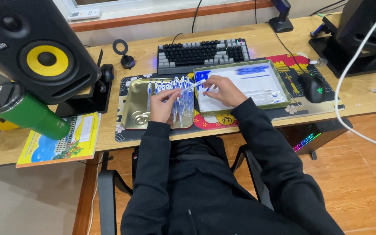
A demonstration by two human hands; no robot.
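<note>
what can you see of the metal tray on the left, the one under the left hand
The metal tray is a shallow, pale gold rectangle with rounded corners and a raised rim, shiny like tin. It lies flat on the patterned desk mat, below the keyboard and beside the white-lined box. It holds a pile of clear pens with blue parts and small metal rings near its front left corner. The left hand rests over its middle.

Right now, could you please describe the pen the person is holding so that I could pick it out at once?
In front of the keyboard lie two trays. Between the gold tray and the white-lined tray, the hands hold one clear pen with blue parts. Unlike the pens heaped in the trays, it is lifted and slanted.
</note>
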